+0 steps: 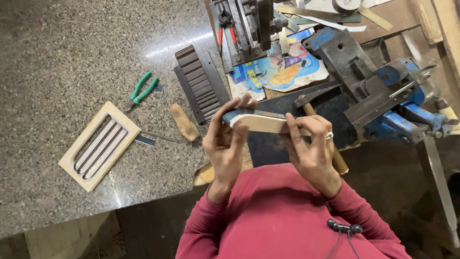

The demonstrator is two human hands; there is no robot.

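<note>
Both hands, left hand (225, 139) and right hand (311, 144), are pinching the ends of a pale wooden piece (261, 123) above the desk (72, 57); it looks light and stiff, best gripped endwise. Green pliers (142, 91) are lying far left.

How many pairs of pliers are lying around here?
2. Green-handled pliers lie on the granite floor, left of the dark ridged block. Red-handled pliers lie at the top by the metal tool. Others may be hidden in the clutter.

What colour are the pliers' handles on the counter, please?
Green, seen in the head view: pliers.
</note>
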